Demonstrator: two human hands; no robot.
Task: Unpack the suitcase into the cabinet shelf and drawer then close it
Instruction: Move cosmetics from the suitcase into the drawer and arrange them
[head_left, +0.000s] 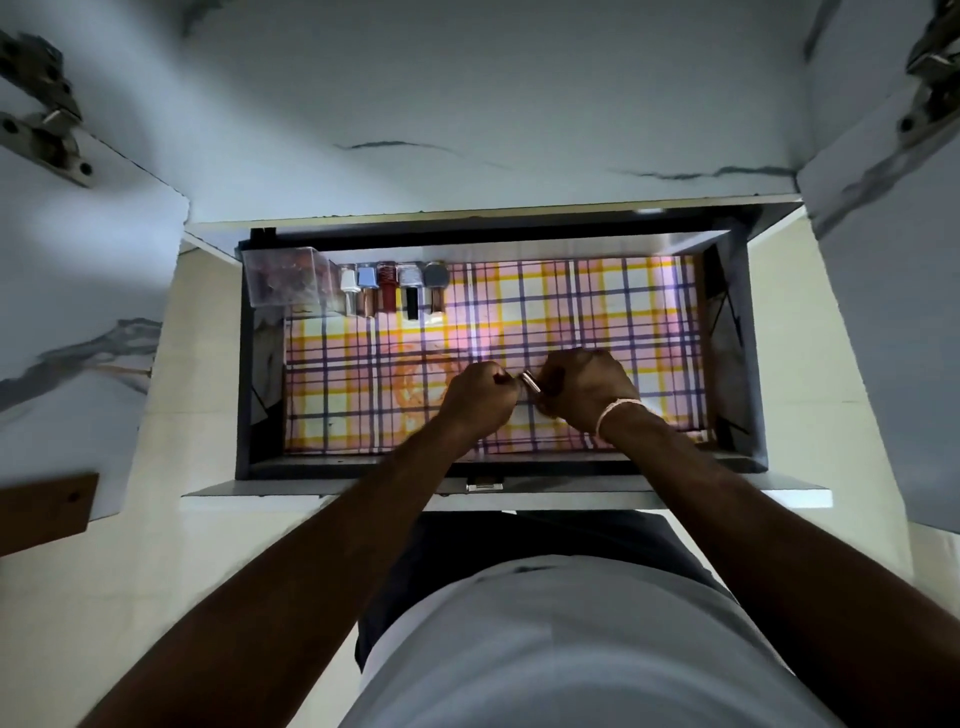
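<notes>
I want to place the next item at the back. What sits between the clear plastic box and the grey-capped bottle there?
In the head view, four small bottles stand in a row between the clear plastic box and the grey-capped bottle.

One head-worn wide-angle view looks steeply down from above the person's chest, facing forward into an open drawer (756, 338). Both forearms reach away from the lens to the fingers (498, 375) at mid-frame. The cabinet shelf (467, 104) lies beyond them; edges bow with the lens.
</notes>
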